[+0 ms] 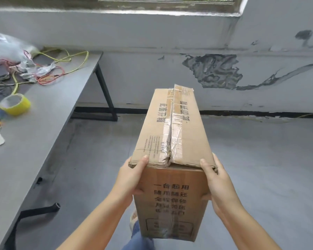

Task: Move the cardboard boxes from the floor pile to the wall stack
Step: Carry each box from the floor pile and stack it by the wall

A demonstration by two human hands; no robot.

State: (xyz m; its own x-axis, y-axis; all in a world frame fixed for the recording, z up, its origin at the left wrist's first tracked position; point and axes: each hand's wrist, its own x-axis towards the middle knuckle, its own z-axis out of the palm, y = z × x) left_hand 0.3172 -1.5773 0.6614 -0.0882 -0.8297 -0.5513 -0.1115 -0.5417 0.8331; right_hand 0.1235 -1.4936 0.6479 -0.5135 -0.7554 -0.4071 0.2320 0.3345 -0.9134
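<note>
Here you are holding one cardboard box up in front of you, off the floor, with its long top running away from you toward the wall. Your left hand grips the near left corner of the box, thumb laid over the top edge and fingers curled around the left side. Your right hand grips the near right corner the same way, thumb on top and fingers wrapped against the right side. The top flaps are sealed with crinkled clear tape along the middle seam, and the flaps bulge up slightly there. Dark printed characters cover the top and the near face. To your left stands a grey table. Near its left edge sits a roll of yellow tape, and toward its far left corner lie tangled yellow and red wires beside a clear plastic bag. The wall ahead is grey with large patches of peeled paint, and a window ledge runs above it.
</note>
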